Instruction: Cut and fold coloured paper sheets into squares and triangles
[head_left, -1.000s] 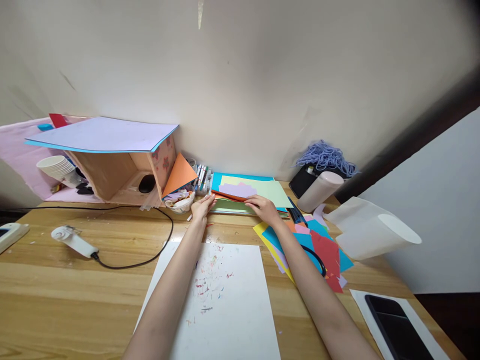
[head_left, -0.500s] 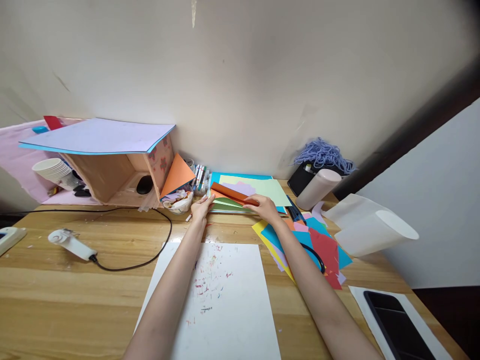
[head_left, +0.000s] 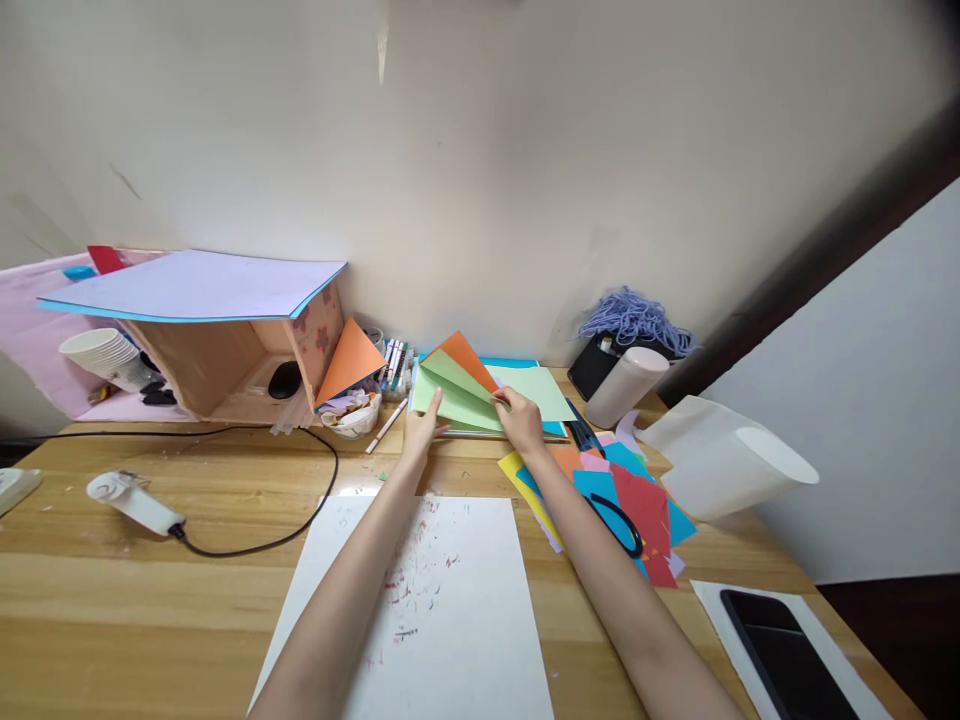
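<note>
A stack of coloured paper lies against the wall at the middle of the table, with a light green sheet (head_left: pixel 457 405) on top at the left. An orange sheet (head_left: pixel 466 352) stands raised behind a lifted green one. My right hand (head_left: pixel 519 418) pinches the lifted sheets at their right end. At the stack's front left edge is my left hand (head_left: pixel 424 425), thumb up and fingers apart, touching the green paper. Below both hands a large white sheet (head_left: pixel 457 600) with coloured marks lies on the table.
At the left stand a box with a lilac roof (head_left: pixel 202 283) and a glue gun (head_left: pixel 139 503) with a black cable. Paper scraps (head_left: pixel 645 510), a white roll (head_left: pixel 742 470), a pink cylinder (head_left: pixel 626 385) and a phone (head_left: pixel 787 650) are at the right. A marker (head_left: pixel 387 426) lies near the stack.
The orange sheet has swung up and back, and green sheets beneath it are now lifted and showing. My left hand has shifted slightly right and its thumb has spread away from the paper.
</note>
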